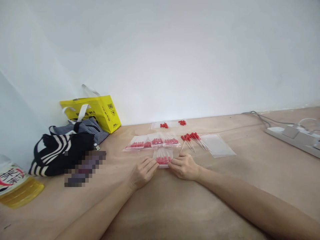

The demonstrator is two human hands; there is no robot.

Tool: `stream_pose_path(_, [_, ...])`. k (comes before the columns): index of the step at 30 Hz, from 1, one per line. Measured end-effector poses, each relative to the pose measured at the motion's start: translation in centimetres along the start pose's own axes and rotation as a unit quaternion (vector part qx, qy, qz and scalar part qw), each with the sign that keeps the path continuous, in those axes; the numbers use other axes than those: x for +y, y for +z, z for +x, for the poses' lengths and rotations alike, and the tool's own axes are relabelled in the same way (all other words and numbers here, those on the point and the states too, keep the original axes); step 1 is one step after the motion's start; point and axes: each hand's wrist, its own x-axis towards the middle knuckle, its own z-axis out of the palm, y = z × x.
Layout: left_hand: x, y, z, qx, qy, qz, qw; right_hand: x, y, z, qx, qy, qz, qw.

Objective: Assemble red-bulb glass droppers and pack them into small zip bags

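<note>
A small clear zip bag [163, 156] lies on the table in front of me, with several red-bulbed droppers inside, their red ends toward me. My left hand [146, 170] pinches the bag's near left edge, fingers closed. On the right edge, my right hand [184, 167] grips it with bent fingers. Just beyond lie several filled zip bags [157, 140], partly overlapping. Loose droppers [192, 137] with red bulbs and thin pale stems rest past my right hand. Beside them is a flat clear bag [220, 145] with nothing visible inside.
Farther back, red bulbs [164, 125] lie on clear bags near the wall. At left stand a yellow bag [107, 113], a striped bag [91, 128], a black bag [60, 153] and an oil bottle [21, 186]. A power strip [295, 138] with cables sits at right.
</note>
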Motion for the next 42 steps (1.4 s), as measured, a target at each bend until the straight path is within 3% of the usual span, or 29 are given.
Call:
stream_pose_path(9, [-0.4,-1.3,-0.6,-0.030,-0.056,-0.007,0.998,0.0,-0.6,-0.4,-0.020,0.034,0.028,0.999])
stream_pose_path(11, [-0.6,-1.6,-1.0,-0.048,-0.101,-0.057,0.992,0.1,-0.8,-0.5,-0.023,0.034,0.039,0.998])
stream_pose_path(13, [-0.6,-1.6,-1.3,-0.077,-0.206,-0.148,0.964,0.3,-1.0,-0.7,-0.027,0.034,0.052,0.998])
stream_pose_path(15, [-0.4,-1.3,-1.2,-0.102,-0.372,-0.270,0.883,0.4,-1.3,-0.8,-0.031,0.037,0.066,0.997])
stream_pose_path(18, [0.1,-0.8,0.1,-0.105,-0.593,-0.452,0.658,0.4,-1.5,-0.9,-0.045,0.033,0.086,0.995])
stream_pose_path(20, [0.5,-0.5,1.3,-0.094,-0.656,-0.535,0.524,0.2,-1.6,-0.9,-0.058,0.025,0.096,0.993])
stream_pose_path(21, [0.8,-0.4,1.8,-0.085,-0.669,-0.560,0.482,0.0,-1.6,-0.8,-0.063,0.019,0.100,0.993])
stream_pose_path(23, [1.3,-0.4,2.4,-0.067,-0.676,-0.587,0.441,-0.3,-1.8,-0.8,-0.072,0.013,0.113,0.991])
stream_pose_path(26, [1.9,-1.0,2.1,-0.065,-0.672,-0.594,0.437,-0.4,-2.4,-1.0,-0.085,0.026,0.142,0.986])
stream_pose_path(30, [2.0,-2.3,1.4,-0.084,-0.646,-0.584,0.484,0.6,-3.4,-2.3,-0.077,0.075,0.131,0.986])
stream_pose_path(33, [0.9,-2.1,2.2,-0.066,-0.630,-0.575,0.517,2.2,-3.9,-3.8,-0.055,0.125,0.058,0.989])
stream_pose_path(35, [-0.6,-0.6,3.5,-0.037,-0.621,-0.555,0.553,3.6,-4.1,-4.8,-0.050,0.184,-0.009,0.982])
stream_pose_path(37, [-2.3,1.7,5.1,-0.025,-0.627,-0.508,0.591,5.1,-4.3,-5.7,-0.070,0.285,-0.081,0.952])
stream_pose_path(42, [-5.9,8.6,8.0,-0.053,-0.641,-0.457,0.615,8.9,-5.2,-7.3,-0.187,0.536,-0.165,0.806])
